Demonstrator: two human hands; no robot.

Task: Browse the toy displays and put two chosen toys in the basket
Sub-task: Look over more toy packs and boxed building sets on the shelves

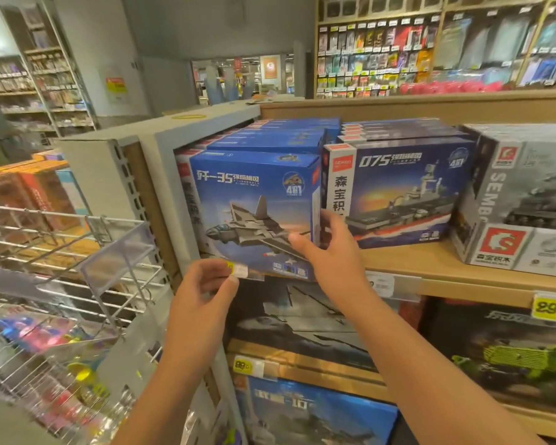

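My right hand (pixel 326 248) grasps the blue cardboard box with the grey fighter-jet picture (pixel 254 207) at its lower right corner, thumb on the front, fingers round the side edge. The box stands at the left end of the pale wooden shelf (pixel 430 268), its bottom edge tipped out over the shelf lip, just beside the blue box with the warship picture (pixel 398 191). My left hand (pixel 206 284) is curled under the jet box's lower left corner, pinching at the clear price-tag strip (pixel 238 271) there.
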